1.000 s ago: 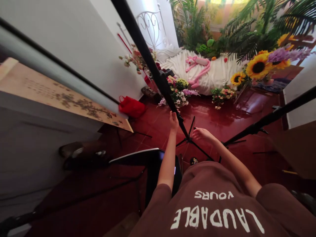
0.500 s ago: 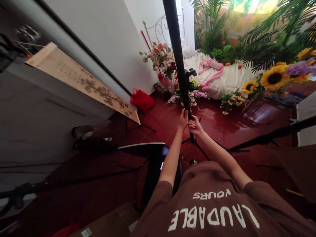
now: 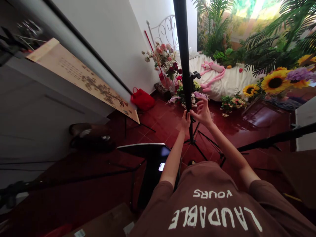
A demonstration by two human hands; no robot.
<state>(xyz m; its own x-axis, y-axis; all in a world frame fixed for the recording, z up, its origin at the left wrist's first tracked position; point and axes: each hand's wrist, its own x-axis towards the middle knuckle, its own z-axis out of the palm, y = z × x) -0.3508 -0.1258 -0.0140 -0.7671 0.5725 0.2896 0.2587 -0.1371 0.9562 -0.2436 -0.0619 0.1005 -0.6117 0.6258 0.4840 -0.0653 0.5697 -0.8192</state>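
Note:
A black light stand (image 3: 184,49) rises in front of me, its tripod legs spread on the red floor. Around its lower pole my left hand (image 3: 186,120) is closed, thumb up along the shaft. My right hand (image 3: 203,112) is just right of the pole with fingers raised and spread; its thumb reaches to the pole near the left thumb. Whether that thumb presses on the pole I cannot tell. Above both hands a locking knob (image 3: 197,75) sticks out of the pole's right side.
Left stands a hanging scroll (image 3: 86,79) beside a red bag (image 3: 142,99). A black panel (image 3: 145,150) with a phone (image 3: 161,167) is at my left. Flowers (image 3: 164,57), a white-draped bed (image 3: 237,82) and sunflowers (image 3: 274,82) lie ahead. Another black pole (image 3: 278,136) crosses at right.
My right hand has come off the pole's lower part, moved up and right, and opened its fingers. My left hand stays on the pole. The view has shifted slightly.

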